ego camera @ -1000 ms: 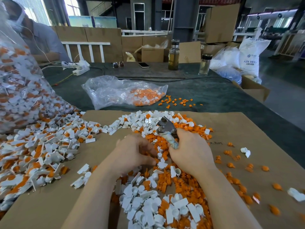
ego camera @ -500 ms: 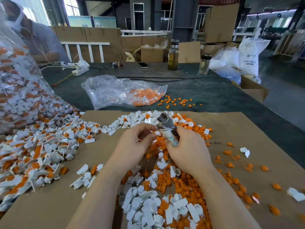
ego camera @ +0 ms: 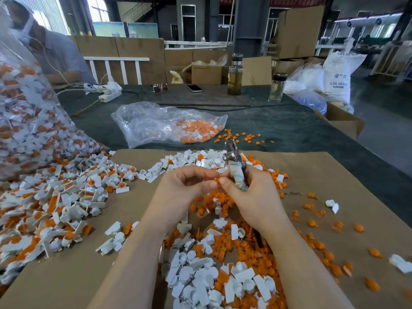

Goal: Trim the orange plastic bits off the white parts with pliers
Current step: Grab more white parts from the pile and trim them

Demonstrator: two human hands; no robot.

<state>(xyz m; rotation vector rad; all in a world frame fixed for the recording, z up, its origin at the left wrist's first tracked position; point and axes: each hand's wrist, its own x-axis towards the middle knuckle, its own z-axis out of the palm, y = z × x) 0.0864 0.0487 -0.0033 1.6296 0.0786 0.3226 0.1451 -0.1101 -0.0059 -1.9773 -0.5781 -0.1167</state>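
Note:
My right hand (ego camera: 254, 197) grips pliers (ego camera: 234, 166) by their tape-wrapped handle, metal jaws pointing up and away. My left hand (ego camera: 182, 192) is raised just left of it, fingertips and thumb pinched together on something small that the fingers mostly hide, touching my right thumb. Untrimmed white parts with orange bits (ego camera: 55, 197) lie heaped on the left. Trimmed white parts (ego camera: 211, 284) pile up near me between my forearms. Cut orange bits (ego camera: 223, 221) lie under and right of my hands.
Everything sits on a cardboard sheet (ego camera: 334, 175) over a dark table. A big clear bag of parts (ego camera: 22, 121) bulges at left, a smaller bag with orange bits (ego camera: 167, 126) lies behind. Two bottles (ego camera: 234, 74), a phone (ego camera: 194, 88) and another person (ego camera: 53, 52) are farther back.
My left hand lifted off the pile with fingers pinched and came up to the pliers. My right hand raised the pliers and tipped them more upright.

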